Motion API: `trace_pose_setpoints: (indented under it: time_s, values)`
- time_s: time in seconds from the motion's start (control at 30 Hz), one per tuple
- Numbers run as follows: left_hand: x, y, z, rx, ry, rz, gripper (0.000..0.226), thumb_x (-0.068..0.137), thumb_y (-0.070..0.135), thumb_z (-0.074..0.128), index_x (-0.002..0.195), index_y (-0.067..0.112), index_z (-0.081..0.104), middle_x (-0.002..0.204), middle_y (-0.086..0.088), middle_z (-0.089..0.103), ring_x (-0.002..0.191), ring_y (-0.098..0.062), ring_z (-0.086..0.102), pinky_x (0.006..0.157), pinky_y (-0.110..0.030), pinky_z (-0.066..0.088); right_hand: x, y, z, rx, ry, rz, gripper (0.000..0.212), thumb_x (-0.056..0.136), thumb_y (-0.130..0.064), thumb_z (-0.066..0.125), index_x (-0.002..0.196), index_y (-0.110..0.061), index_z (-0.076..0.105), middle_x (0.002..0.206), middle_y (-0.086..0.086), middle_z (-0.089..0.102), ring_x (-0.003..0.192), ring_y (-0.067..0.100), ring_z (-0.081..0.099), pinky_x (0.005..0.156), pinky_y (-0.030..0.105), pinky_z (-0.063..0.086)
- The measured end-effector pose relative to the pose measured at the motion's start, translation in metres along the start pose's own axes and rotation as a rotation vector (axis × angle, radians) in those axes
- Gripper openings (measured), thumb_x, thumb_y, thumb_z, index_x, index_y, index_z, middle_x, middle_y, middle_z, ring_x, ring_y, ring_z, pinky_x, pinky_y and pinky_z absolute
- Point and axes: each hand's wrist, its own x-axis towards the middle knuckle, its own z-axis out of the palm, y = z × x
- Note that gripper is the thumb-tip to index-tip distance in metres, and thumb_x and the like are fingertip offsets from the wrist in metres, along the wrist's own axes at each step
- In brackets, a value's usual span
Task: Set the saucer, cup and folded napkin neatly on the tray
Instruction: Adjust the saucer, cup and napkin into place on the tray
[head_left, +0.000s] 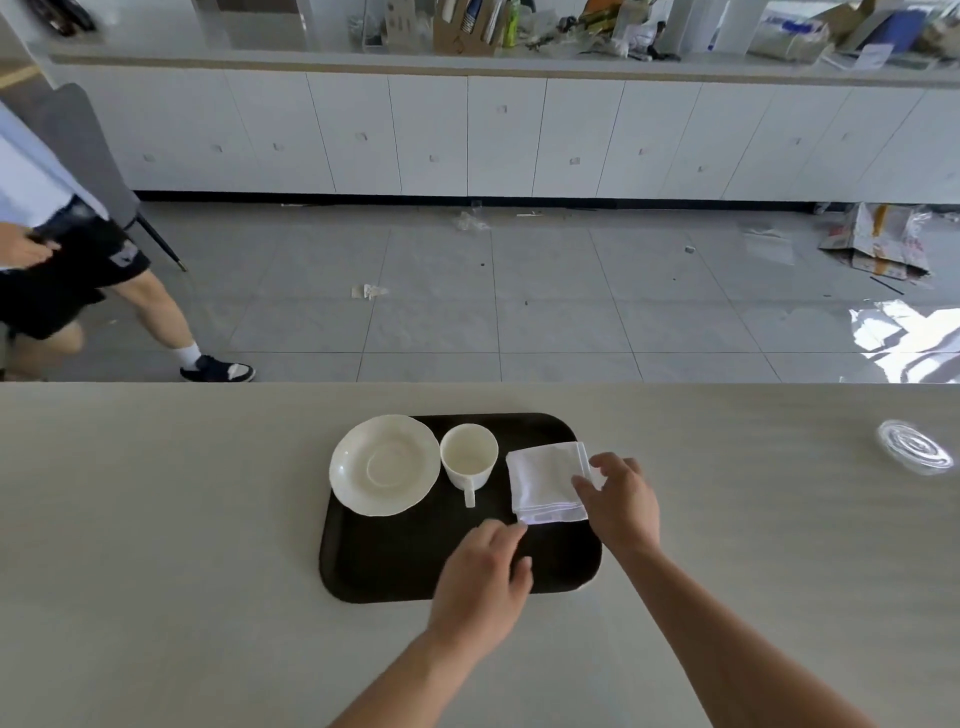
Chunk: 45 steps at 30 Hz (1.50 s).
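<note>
Folded napkin (548, 480) lies flat on the tray (395, 561), at the right hand's (621, 501) fingertips, and the hand rests loosely open on its right edge. The left hand (483, 577), fingers relaxed and gripping nothing, touches the near-left corner. Just beyond the left hand stands the cup (469, 457), handle toward the person, with the saucer (384, 464) further left. This looks like the final straightening; next, squaring the napkin's edges with the tray, perhaps seating cup on saucer.

head-worn view, facing forward and down
</note>
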Motion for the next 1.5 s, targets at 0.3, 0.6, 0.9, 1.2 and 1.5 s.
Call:
trace_pose_setpoints:
  time_s: [0.3, 0.6, 0.9, 1.2, 1.5]
  values:
    - [0.046, 0.007, 0.026, -0.019, -0.034, -0.187, 0.048, 0.092, 0.032, 0.055, 0.138, 0.017, 0.046, 0.12, -0.002, 0.056, 0.107, -0.015, 0.053, 0.089, -0.023, 0.046, 0.012, 0.008, 0.012, -0.088, -0.032, -0.072, 0.009, 0.083, -0.014, 0.07, 0.079, -0.007, 0.065, 0.077, 0.006, 0.066, 0.068, 0.026, 0.056, 0.056, 0.029, 0.036]
    - [0.034, 0.01, 0.03, -0.076, -0.009, -0.148, 0.049, 0.089, 0.015, 0.054, 0.138, 0.018, 0.047, 0.154, -0.003, 0.029, 0.141, -0.014, 0.031, 0.109, -0.02, 0.033, 0.019, -0.002, 0.025, -0.053, 0.016, -0.074, 0.024, 0.081, -0.006, 0.067, 0.062, -0.008, 0.051, 0.06, 0.003, 0.054, 0.056, 0.024, 0.046, 0.048, 0.028, 0.029]
    - [0.025, 0.006, 0.032, 0.154, -0.099, -0.091, 0.052, 0.09, 0.026, 0.05, 0.141, 0.018, 0.038, 0.156, -0.012, 0.022, 0.135, -0.021, 0.04, 0.106, -0.027, 0.041, 0.014, 0.001, 0.015, -0.232, -0.115, -0.188, 0.035, 0.084, -0.021, 0.07, 0.115, -0.015, 0.056, 0.099, 0.006, 0.062, 0.09, 0.03, 0.062, 0.067, 0.03, 0.038]
    - [0.024, 0.008, 0.032, 0.268, -0.117, -0.107, 0.055, 0.085, 0.032, 0.056, 0.135, 0.021, 0.038, 0.146, -0.014, 0.031, 0.119, -0.021, 0.049, 0.095, -0.029, 0.049, 0.002, 0.023, 0.026, -0.402, -0.128, -0.366, 0.024, 0.085, -0.018, 0.066, 0.109, -0.013, 0.066, 0.1, 0.003, 0.063, 0.098, 0.027, 0.055, 0.064, 0.036, 0.052]
    - [0.025, 0.001, 0.03, 0.286, -0.154, -0.12, 0.06, 0.09, 0.029, 0.05, 0.145, 0.018, 0.029, 0.154, -0.018, 0.021, 0.134, -0.024, 0.036, 0.109, -0.03, 0.039, 0.013, 0.019, 0.034, -0.36, -0.043, -0.398, 0.015, 0.087, -0.023, 0.067, 0.098, -0.013, 0.068, 0.09, 0.002, 0.065, 0.093, 0.028, 0.058, 0.059, 0.039, 0.054]
